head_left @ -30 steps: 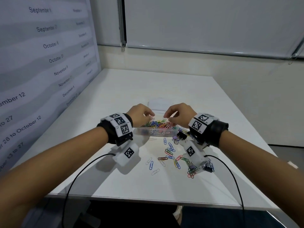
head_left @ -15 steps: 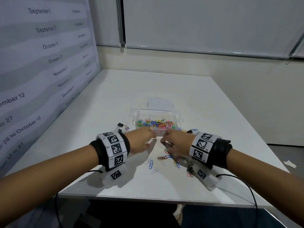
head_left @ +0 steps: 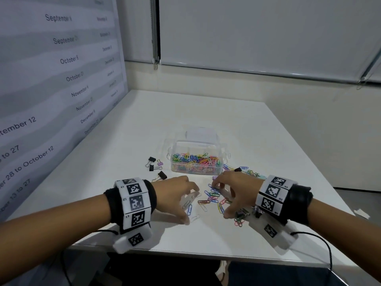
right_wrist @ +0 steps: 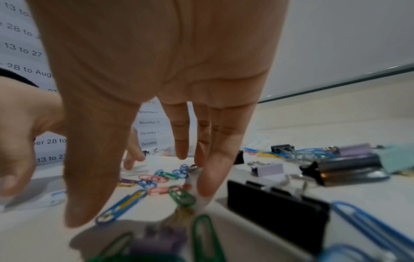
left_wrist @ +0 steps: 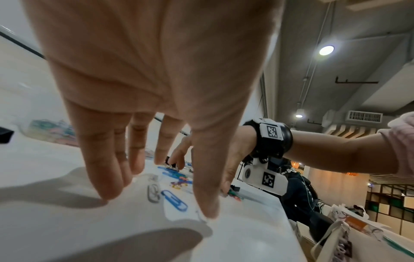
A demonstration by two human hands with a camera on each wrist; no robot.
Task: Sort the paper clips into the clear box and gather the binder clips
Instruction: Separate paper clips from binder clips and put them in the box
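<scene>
The bench carries the clear box at mid-depth, already well filled with coloured paper clips. Loose paper clips lie scattered on the near side of it, between the two hands. One group of binder clips sits just left of the box; more binder clips lie mixed with paper clips at the near right, under the right wrist.

Left hand: fingers spread and straight, tips at the bench surface over a blue and a white clip, nothing gripped. Right hand: fingers extended downward over the scatter, likewise holding nothing.

Risks, as judged:
- The clips lie flat on a smooth surface; fingertips may slide them rather than lift them, pushing some toward the near edge.
- Several clips overlap and may come up linked, then drop on the way to the box.
- At the near right, binder clips and paper clips are intermixed; a sweeping grab there could carry a binder clip into the box.

Change from the earlier frames: a second ago both hands were pinched over the box; half a second ago they had drawn back to its near side; they are now lower and spread on the scatter. The box has not shifted.
</scene>
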